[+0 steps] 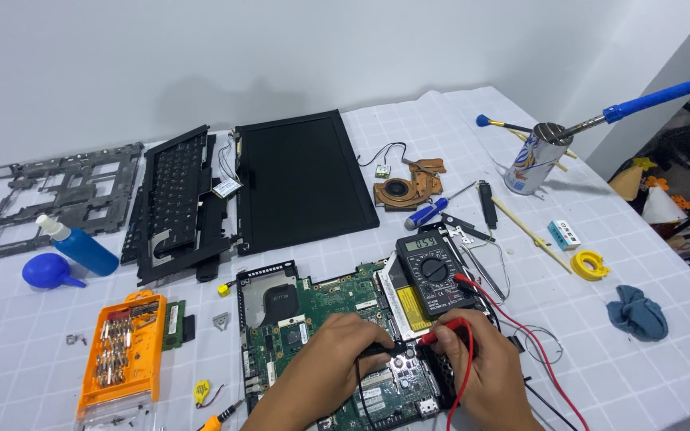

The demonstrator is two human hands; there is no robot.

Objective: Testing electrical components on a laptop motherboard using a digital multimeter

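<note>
Both hands work low over the green motherboard (321, 335), which lies in its black base tray at the near edge of the table (600, 375). On the board's near right part, the left hand (325, 371) pinches a black probe (377, 351) and the right hand (485, 375) pinches a red probe (445, 329), their tips close together on the board; the exact contact points are too small to tell. Judging by this, the person is in the measuring step, and the next move seems to call for steady tips while the reading is read.

Just behind the board's right corner stands the black multimeter (434, 273), its display lit, red leads looping from it toward the right hand. Left of the board sits an orange bit case (121, 351). Farther back and left of the board lie a blue bottle (81, 247) and a blue air bulb (48, 271). Behind the board rest the black keyboard (173, 199) and the dark screen panel (301, 179), with a copper cooling fan (401, 190) to their right. Far right of the board, a can (533, 160) holds a blue-handled soldering iron (640, 104).
</note>
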